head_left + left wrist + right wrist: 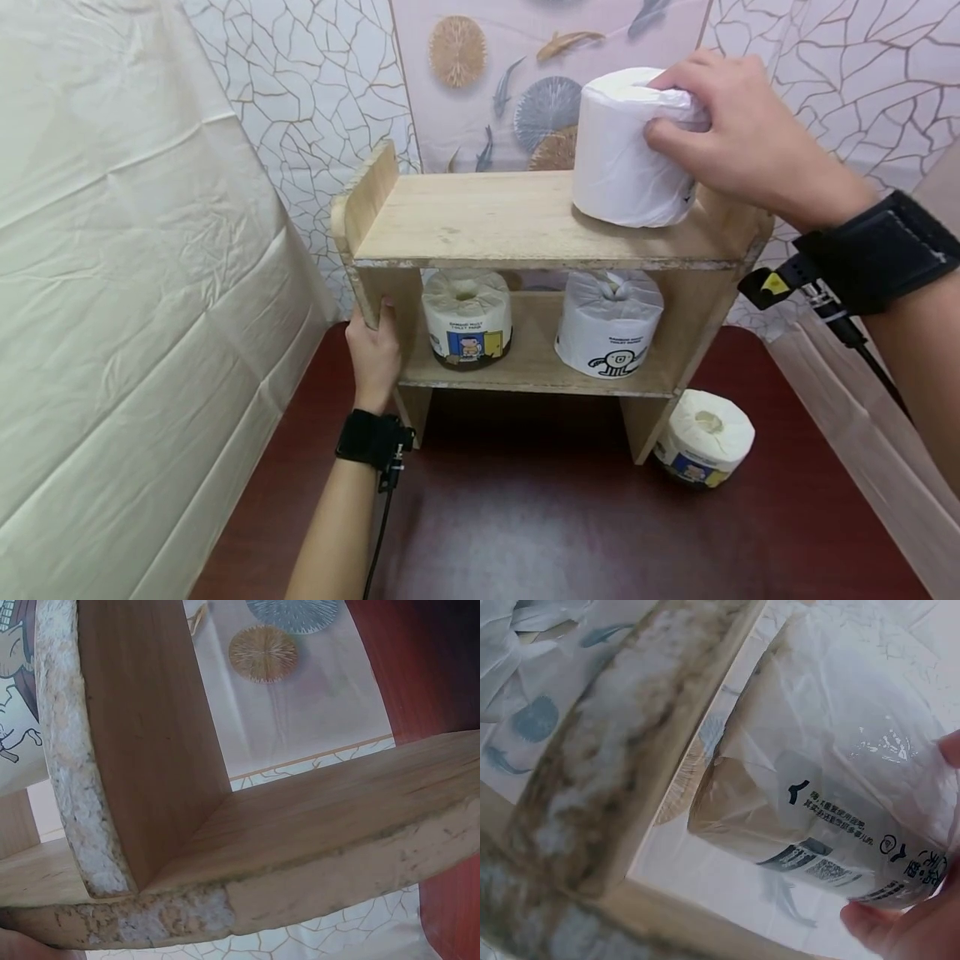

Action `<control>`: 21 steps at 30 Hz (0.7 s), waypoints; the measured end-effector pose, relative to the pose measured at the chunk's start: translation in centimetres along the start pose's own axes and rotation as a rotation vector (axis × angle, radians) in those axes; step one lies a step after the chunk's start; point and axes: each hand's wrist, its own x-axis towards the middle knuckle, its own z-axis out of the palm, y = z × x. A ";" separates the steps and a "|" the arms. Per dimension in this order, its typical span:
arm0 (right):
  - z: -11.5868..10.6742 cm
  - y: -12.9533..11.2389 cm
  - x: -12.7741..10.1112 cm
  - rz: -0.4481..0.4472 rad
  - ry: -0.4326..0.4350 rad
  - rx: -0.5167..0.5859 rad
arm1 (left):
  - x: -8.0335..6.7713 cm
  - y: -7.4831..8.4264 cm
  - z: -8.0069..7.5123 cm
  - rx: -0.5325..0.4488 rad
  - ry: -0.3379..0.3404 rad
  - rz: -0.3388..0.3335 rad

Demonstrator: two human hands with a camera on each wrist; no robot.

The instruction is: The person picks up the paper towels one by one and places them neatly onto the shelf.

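Wrapped roll (703,437) on dark table (525,517)

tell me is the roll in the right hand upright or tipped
Upright, roughly: the wrapped roll stands on end on the shelf top, gripped by the right hand.

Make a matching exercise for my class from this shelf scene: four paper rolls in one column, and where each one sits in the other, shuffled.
Column 1
1. plain white roll
2. roll with blue and yellow label
3. roll with line-drawn figure
4. roll off the shelf

Column 2
A. lower shelf, right
B. on the dark red table, by the shelf's right leg
C. top board of the wooden shelf, gripped by the right hand
D. lower shelf, left, nearest the left hand

Pairs: 1-C, 2-D, 3-A, 4-B
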 end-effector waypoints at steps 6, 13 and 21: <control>-0.2 -0.7 -0.2 0.049 -0.013 -0.075 | 0.0 0.0 -0.1 -0.015 -0.034 -0.052; -0.4 -1.6 -0.3 0.077 -0.016 -0.100 | -0.1 0.0 -0.3 -0.036 -0.045 -0.044; -0.4 -2.4 -0.2 0.060 -0.006 -0.136 | -0.1 0.1 -0.3 -0.029 -0.038 -0.043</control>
